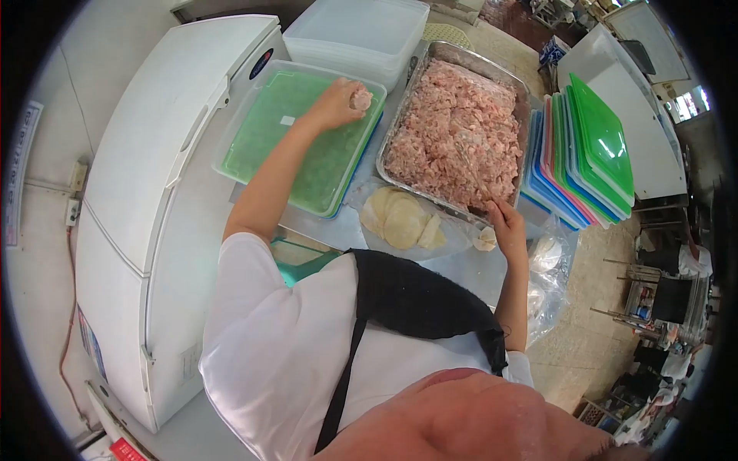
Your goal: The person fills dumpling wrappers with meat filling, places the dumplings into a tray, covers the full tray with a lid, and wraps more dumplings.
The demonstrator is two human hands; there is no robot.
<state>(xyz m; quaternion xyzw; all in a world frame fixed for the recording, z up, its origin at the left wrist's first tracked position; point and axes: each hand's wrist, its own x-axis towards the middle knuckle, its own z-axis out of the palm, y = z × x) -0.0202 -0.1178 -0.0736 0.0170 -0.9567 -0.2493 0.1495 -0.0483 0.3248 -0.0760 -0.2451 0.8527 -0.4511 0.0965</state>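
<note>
My left hand [337, 106] is closed around a meat-filled dumpling [360, 98], over the green lid area of a clear plastic container [261, 146]. My right hand [506, 223] is pinched at the near edge of a metal tray [430, 202]. It grips a thin, stick-like tool [478, 187] whose far end lies in the ground meat [453, 123]; its exact kind is hard to make out. Round pale dough wrappers [397, 217] lie overlapped on plastic in front of the tray. A small pale piece of dough [486, 239] sits just below my right hand.
Coloured plastic lids [596, 146] are stacked right of the tray. Clear containers [354, 34] stand stacked behind the green one. A white refrigerator [169, 146] borders the left side. Plastic bags with pale contents [546, 257] lie at the table's right edge.
</note>
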